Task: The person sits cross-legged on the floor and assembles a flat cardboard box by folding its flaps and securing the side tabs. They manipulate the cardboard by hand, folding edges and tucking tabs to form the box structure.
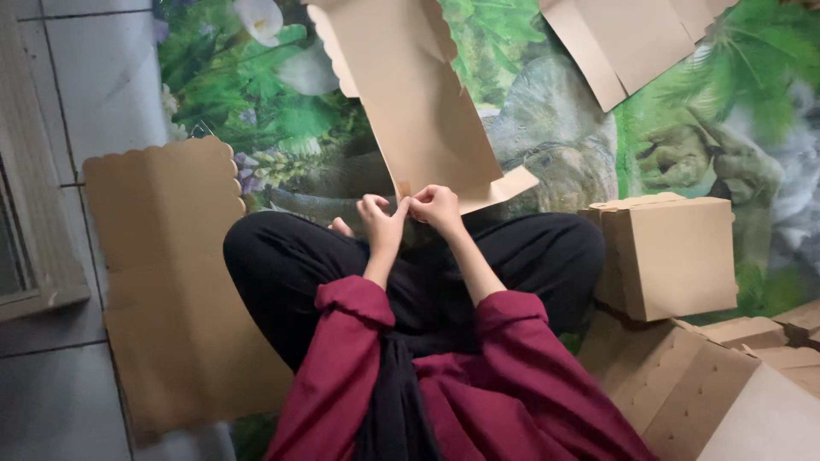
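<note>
I sit cross-legged in black trousers and maroon sleeves. A flat brown cardboard box blank (418, 102) with scalloped edges stands tilted in front of my knees. My left hand (382, 224) and my right hand (437, 207) meet at its lower edge, both pinching a small brown tab there with fingertips touching.
A large flat cardboard blank (171, 282) lies at my left on the grey tiled floor. A folded brown box (675, 256) stands at my right, with more cardboard pieces (700, 384) below it. Another blank (632, 43) lies at the top on a green printed mat (726, 111).
</note>
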